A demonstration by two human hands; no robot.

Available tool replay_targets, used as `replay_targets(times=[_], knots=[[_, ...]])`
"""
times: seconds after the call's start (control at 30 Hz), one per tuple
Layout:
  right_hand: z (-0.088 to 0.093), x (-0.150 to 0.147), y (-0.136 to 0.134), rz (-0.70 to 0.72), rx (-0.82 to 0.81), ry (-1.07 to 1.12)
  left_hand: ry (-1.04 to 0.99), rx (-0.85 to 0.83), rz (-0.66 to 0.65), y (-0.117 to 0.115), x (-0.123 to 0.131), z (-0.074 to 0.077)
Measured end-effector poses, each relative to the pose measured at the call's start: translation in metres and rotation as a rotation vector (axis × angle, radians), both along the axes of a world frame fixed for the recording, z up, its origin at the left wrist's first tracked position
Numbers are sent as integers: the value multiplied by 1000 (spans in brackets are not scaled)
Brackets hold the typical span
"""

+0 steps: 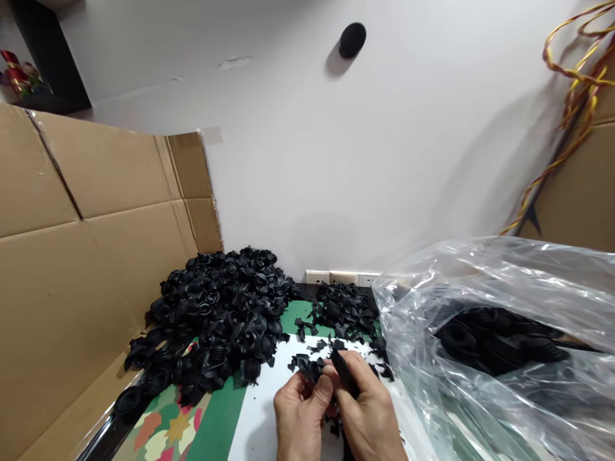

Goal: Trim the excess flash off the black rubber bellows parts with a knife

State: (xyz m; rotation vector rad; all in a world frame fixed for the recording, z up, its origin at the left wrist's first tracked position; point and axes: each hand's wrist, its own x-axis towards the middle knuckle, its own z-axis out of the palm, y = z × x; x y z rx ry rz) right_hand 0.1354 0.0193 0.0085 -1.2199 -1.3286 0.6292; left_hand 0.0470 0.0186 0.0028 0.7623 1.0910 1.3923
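Pinching a small black piece between thumb and fingers, left hand is over the white sheet on the desk, beside the right hand, which grips a slim black tool pointing toward the far edge. Piece looks ragged to me, fingers hiding most. Big pile of black parts at far left corner, straggling down the left edge; smaller scrap heap at far edge; clear bag toward right edge, dark parts inside

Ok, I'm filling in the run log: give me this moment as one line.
left hand: pinching black piece | right hand: gripping black tool | parts pile: left | scraps: beyond hands | bag: right
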Motion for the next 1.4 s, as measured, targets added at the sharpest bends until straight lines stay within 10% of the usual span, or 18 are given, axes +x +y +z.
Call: replay_targets(times=[0.53, 0.67, 0.93, 1.4], knots=[[24, -2, 35, 4, -209, -25, 353, 97, -154, -6, -16, 25], [17, 27, 59, -171, -255, -84, 230, 19, -274, -21, -15, 24], [22, 53, 41, -11, -272, -186, -183, -115, -85, -3, -40, 19], [0, -7, 0, 179, 7, 303, -517, -331, -105, -9, -8, 18]])
